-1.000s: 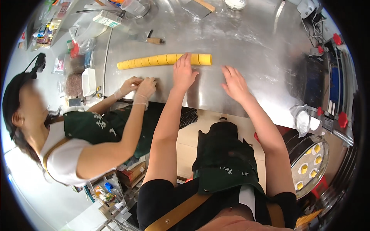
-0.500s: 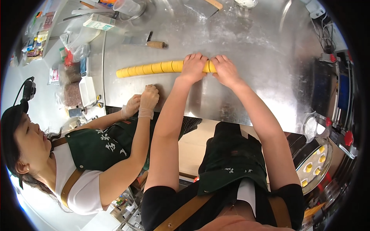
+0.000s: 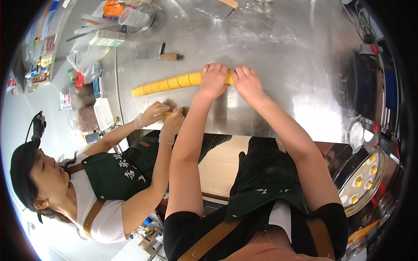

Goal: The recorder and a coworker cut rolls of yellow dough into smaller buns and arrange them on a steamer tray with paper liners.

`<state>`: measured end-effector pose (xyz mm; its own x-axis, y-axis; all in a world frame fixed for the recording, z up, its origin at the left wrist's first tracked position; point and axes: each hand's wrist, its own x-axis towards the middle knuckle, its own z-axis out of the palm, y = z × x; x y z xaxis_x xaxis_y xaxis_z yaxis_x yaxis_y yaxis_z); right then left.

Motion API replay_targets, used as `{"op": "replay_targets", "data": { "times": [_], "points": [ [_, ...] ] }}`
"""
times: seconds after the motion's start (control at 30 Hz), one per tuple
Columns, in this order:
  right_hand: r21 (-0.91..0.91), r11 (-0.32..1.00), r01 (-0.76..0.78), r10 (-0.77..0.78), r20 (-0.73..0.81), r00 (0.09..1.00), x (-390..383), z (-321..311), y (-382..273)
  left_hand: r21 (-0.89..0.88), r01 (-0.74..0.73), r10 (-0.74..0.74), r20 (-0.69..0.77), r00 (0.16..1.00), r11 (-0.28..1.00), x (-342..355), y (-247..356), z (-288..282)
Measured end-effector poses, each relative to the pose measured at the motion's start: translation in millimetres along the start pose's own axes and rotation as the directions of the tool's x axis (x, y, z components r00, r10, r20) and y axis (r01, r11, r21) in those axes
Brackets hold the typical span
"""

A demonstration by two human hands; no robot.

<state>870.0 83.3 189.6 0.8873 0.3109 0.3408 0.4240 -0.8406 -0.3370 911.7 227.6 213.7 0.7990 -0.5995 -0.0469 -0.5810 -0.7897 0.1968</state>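
Note:
A row of cut yellow dough pieces lies end to end across the steel table. Over its right part rests my left hand, closed, the fingers curled over the far side of the dough. My right hand is closed at the right end, with its fingertips against the last piece beside my left hand. A little yellow dough shows in the narrow gap between the two hands. The pieces under my palms are hidden.
At the left, a co-worker's gloved hands hold a small yellow dough piece. Beyond the row lies a wooden-handled knife; a scraper lies farther back. At lower right, a round tray carries several yellow pieces on white papers.
My hands have shifted slightly left and closer together at the row's right end. The co-worker's hands have parted a little, and a yellow piece now shows between them.

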Motion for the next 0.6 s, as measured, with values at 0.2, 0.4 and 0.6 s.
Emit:
{"op": "replay_targets", "data": {
  "times": [0.2, 0.4, 0.6],
  "points": [
    [0.208, 0.94, -0.27, 0.286, -0.053, 0.957, -31.0, -31.0, 6.4, 0.016, -0.099, 0.1, -0.152, 0.983, 0.995, 0.2, 29.4, -12.6],
    [0.662, 0.504, -0.554, 0.651, 0.129, 0.748, -134.7, -85.9, 35.1, -0.261, -0.077, 0.058, -0.079, 0.995, 0.962, -15.3, 91.2, -20.1],
    [0.639, 0.265, -0.722, 0.93, 0.029, 0.367, -307.0, -187.1, 43.9, -0.616, -0.072, 0.195, 0.134, 0.972, 0.784, -35.2, 222.0, 7.2]
  ]
}}
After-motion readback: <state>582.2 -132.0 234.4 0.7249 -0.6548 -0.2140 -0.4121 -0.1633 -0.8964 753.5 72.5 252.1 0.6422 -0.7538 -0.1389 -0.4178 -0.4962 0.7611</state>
